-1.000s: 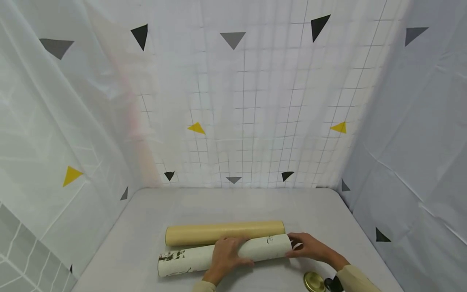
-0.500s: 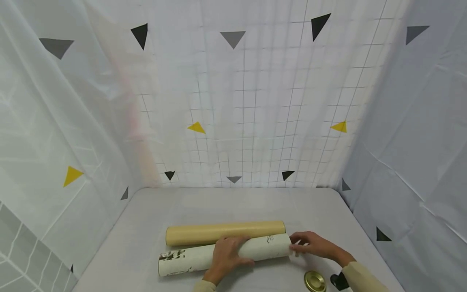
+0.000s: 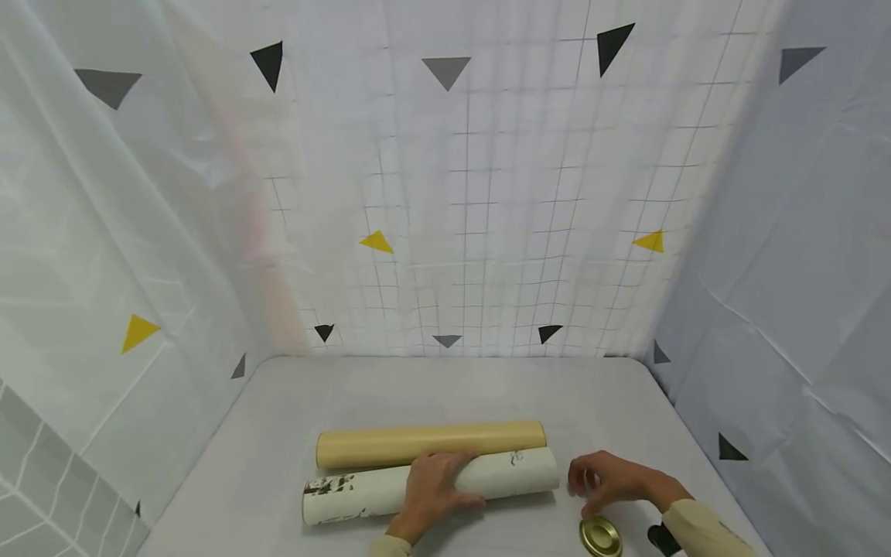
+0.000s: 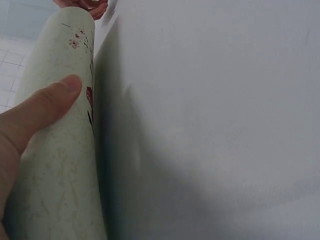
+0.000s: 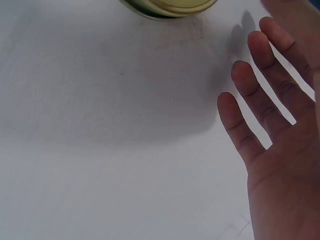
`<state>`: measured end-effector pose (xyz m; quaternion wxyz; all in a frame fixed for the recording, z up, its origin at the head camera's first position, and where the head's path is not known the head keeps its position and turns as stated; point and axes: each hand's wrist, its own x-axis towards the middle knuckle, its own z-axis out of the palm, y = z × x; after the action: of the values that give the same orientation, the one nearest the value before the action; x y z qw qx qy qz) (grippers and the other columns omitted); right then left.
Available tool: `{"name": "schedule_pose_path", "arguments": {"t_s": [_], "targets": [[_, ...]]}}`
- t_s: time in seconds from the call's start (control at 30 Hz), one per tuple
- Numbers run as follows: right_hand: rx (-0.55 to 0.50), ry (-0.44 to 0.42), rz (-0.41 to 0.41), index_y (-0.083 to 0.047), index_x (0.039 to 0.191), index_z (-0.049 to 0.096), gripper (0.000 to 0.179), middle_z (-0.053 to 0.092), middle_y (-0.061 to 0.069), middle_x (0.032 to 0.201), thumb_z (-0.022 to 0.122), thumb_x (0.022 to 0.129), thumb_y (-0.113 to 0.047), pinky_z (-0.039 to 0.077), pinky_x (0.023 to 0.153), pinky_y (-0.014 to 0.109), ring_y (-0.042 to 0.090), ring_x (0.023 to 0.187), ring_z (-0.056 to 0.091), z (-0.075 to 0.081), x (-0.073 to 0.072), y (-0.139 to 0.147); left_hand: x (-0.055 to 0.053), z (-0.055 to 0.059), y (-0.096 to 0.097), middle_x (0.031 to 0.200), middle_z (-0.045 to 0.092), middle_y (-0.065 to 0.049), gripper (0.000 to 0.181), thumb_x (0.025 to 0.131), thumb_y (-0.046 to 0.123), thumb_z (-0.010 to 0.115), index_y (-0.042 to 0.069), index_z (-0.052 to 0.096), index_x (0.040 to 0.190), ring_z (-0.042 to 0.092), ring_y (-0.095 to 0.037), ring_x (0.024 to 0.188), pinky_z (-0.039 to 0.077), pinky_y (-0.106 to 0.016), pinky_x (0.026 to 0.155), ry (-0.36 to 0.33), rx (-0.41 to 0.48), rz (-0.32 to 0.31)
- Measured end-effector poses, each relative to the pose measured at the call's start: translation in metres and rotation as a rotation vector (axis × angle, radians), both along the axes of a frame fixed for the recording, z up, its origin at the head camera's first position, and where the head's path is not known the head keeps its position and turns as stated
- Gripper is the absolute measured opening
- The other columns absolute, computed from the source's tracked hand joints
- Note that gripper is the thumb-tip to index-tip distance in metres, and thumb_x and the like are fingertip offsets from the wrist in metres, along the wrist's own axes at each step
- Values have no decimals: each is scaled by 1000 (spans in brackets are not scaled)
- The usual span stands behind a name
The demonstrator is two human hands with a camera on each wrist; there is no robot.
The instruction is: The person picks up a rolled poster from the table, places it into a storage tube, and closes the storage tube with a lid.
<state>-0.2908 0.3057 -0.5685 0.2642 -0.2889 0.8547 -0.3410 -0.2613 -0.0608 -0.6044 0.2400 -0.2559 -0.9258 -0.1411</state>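
In the head view a white tube point(image 3: 504, 472) with dark printed patterns lies on the table at a slight slant. My left hand point(image 3: 433, 489) grips it round the middle; in the left wrist view the thumb point(image 4: 55, 100) lies along the near side of the tube, which carries small red blossoms. The other fingers are partly hidden behind it. My right hand point(image 3: 612, 480) hovers off the tube's right end, fingers loosely bent and holding nothing. Just below its fingertips is a round gold lid point(image 3: 600, 535); the right wrist view shows the lid's rim point(image 5: 175, 9) at the top edge.
Directly behind the white tube lies a yellow tube point(image 3: 425, 442), almost parallel to it. A small black object point(image 3: 663, 539) sits right of the lid, partly covered by the right sleeve. White curtains with triangle marks surround the table point(image 3: 445, 387).
The right hand has drawn away from the tube's right end, moving right and toward the gold lid. The left hand keeps its place on the white tube.
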Motion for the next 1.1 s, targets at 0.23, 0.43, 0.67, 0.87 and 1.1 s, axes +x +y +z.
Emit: {"name": "schedule_pose_path", "arguments": {"t_s": [0.23,0.43,0.67,0.87,1.1], "targets": [[53,-32,-15,-8,101,69,30,68,4,92,88,79,-15,45,68,21,7,79,57,-6,4,-1,3,-1,-1,106,80,17,76,54,67,89,31,74,119,74,-1,92,57,-28,86,-1,-15,-4],[43,26,23,-7,97,70,22,70,2,87,84,83,-15,46,65,19,1,74,57,-9,4,-1,3,-3,-1,106,80,17,77,53,68,88,32,74,119,74,0,92,57,-28,86,1,-13,-3],[81,106,-7,-13,95,70,12,67,-10,85,77,91,-22,47,65,19,-4,72,55,-16,-1,3,2,-2,-1,106,80,16,77,53,67,89,32,73,120,74,0,92,57,-29,88,2,-10,-8],[87,123,-51,-14,97,68,12,66,-10,89,74,94,-23,46,65,20,-2,75,54,-18,0,6,2,-2,0,106,80,16,78,53,67,88,32,73,121,74,0,91,56,-28,86,-1,-18,-7],[40,64,-74,-12,109,62,43,65,0,103,89,80,-27,46,68,22,6,82,55,-18,2,10,1,0,0,105,80,17,77,53,68,88,32,74,119,74,0,90,57,-28,85,19,-26,-2]]}}
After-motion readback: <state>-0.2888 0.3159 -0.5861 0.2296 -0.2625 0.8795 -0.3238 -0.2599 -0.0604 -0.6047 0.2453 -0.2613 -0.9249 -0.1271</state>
